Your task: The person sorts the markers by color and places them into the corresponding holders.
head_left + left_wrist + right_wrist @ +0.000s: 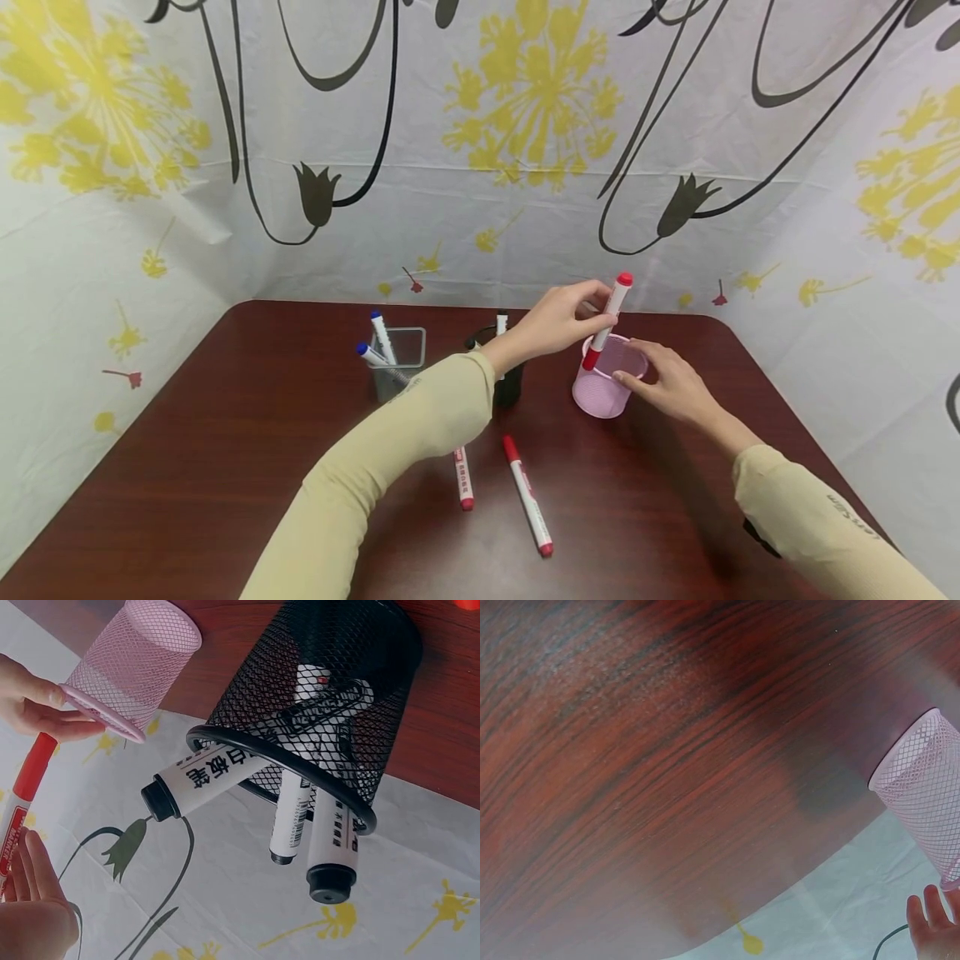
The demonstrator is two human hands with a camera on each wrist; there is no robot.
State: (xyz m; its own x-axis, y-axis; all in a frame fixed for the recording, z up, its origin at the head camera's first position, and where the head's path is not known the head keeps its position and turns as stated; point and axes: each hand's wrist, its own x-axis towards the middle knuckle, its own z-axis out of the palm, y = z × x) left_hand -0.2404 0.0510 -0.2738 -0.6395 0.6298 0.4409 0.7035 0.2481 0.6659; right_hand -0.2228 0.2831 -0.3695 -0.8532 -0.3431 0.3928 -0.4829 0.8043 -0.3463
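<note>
My left hand (558, 318) pinches a white marker with red ends (614, 303). The marker is tilted, and its lower red end overlaps the mouth of a pink mesh pen cup (600, 400). At the cup's right side, the thumb and fingers of my right hand (671, 385) hold its rim. In the left wrist view, the held marker (22, 795) points at the cup's rim. The right wrist view shows the pink cup (926, 787) at its right edge, with fingertips (932, 904) right at the rim.
Left of the pink cup stands a black mesh cup (300, 750) holding several black-capped markers. Farther left is a grey mesh holder (397, 367) with two blue-capped markers (381, 333). Two red-capped markers (531, 504) lie on the dark wooden table (247, 433). A patterned cloth (420, 167) hangs behind.
</note>
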